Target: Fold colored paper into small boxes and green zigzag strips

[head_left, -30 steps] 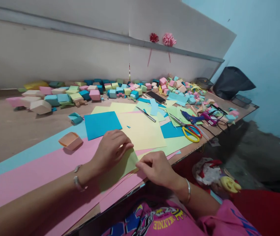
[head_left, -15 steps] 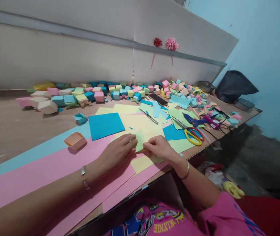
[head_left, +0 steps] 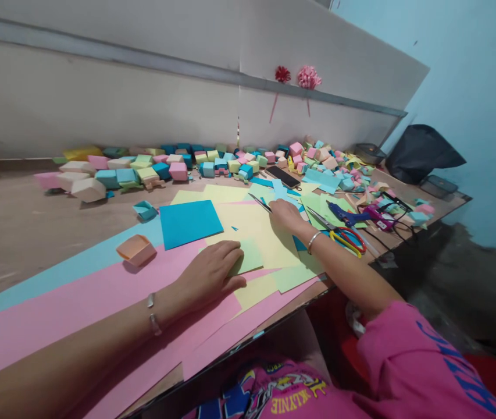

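Note:
My left hand [head_left: 215, 265] lies flat with its fingers stretched out, its fingertips on a folded light green paper [head_left: 250, 259] over the stacked sheets. Farther out, my right hand [head_left: 289, 216] reaches over the papers, its fingers curled round the near end of a slim, pen-like dark and silver tool [head_left: 260, 201]. That hand covers the tool's near part, so its kind is unclear. Right of this hand, scissors [head_left: 347, 240] with yellow and red handles lie with their blades pointing away. A blue square sheet [head_left: 191, 223] rests beyond my left hand.
Small folded paper boxes [head_left: 178, 170] line the back of the table. A peach open box [head_left: 136, 250] and a teal one [head_left: 145, 210] stand at the left. A phone [head_left: 283, 177], a blue glue gun [head_left: 347, 215] and dark cables [head_left: 398, 227] lie to the right.
My right hand has let go of the green paper and moved forward and right to the slim tool. My left hand has stayed on the paper, its thumb now spread out.

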Action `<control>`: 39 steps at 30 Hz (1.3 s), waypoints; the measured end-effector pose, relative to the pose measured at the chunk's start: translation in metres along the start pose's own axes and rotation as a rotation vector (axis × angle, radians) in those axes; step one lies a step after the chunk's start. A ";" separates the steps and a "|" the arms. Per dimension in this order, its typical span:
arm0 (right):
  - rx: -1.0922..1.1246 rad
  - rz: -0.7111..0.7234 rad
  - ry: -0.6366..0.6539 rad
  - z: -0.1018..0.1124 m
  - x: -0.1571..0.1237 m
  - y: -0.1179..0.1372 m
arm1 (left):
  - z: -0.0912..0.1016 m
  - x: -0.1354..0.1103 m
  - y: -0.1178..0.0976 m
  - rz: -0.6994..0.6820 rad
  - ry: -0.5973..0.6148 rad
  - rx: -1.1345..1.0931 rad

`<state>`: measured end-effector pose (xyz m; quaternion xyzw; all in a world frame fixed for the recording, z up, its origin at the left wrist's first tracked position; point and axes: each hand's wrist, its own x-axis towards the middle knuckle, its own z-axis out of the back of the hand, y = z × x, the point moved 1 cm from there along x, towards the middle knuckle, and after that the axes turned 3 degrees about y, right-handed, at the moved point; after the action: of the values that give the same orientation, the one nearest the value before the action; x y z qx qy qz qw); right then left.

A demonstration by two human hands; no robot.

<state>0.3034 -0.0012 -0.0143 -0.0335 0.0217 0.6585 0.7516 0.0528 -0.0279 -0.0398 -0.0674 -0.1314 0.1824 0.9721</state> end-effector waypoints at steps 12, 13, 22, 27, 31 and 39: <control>0.562 0.063 -0.247 -0.024 -0.159 -0.040 | -0.005 0.000 0.005 -0.027 -0.063 -0.037; 0.621 0.091 -0.277 -0.030 -0.173 -0.041 | -0.005 0.001 0.005 -0.031 -0.070 -0.033; 0.507 0.196 -0.324 -0.055 -0.223 -0.017 | -0.008 0.004 0.001 0.001 -0.092 0.018; 0.300 0.199 -0.362 -0.056 -0.218 -0.001 | -0.009 0.003 0.001 0.014 -0.077 0.002; 0.176 0.165 -0.388 -0.055 -0.214 0.008 | -0.008 0.003 0.001 0.012 -0.070 -0.019; 0.085 0.118 -0.437 -0.057 -0.209 0.021 | -0.006 0.002 -0.003 -0.035 0.000 0.069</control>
<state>0.2554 -0.2097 -0.0560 0.1431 -0.1120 0.6915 0.6991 0.0567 -0.0303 -0.0447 -0.0315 -0.1260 0.1699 0.9769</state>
